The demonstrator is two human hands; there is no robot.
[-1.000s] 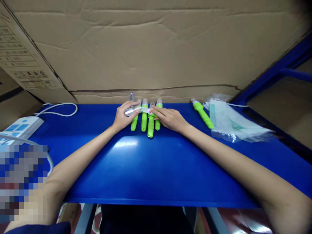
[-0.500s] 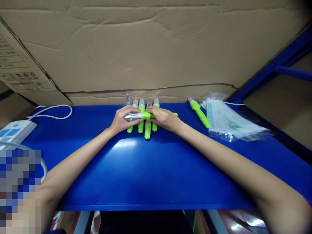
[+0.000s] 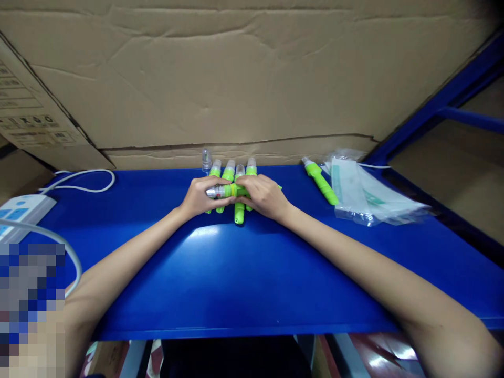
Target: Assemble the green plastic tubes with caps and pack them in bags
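Between my two hands lies a green torch-like stick, held sideways, with a clear and silvery end to the left and a yellow ring near its middle. My left hand grips the clear end between thumb and fingers. Closed around the green body is my right hand, which hides much of it; a green tip shows beyond the knuckles. Just behind and beneath the hands, several similar green sticks with clear ends lie side by side, partly covered. A small clear cap stands behind them.
Another green stick lies to the right, beside clear plastic bags with white and green print. A white power strip and cable are at the left of the blue table. Cardboard rises behind.
The held stick has shifted slightly down, and its clear end shows shorter beside my left fingers. Both hands keep their grip. The view has moved slightly.
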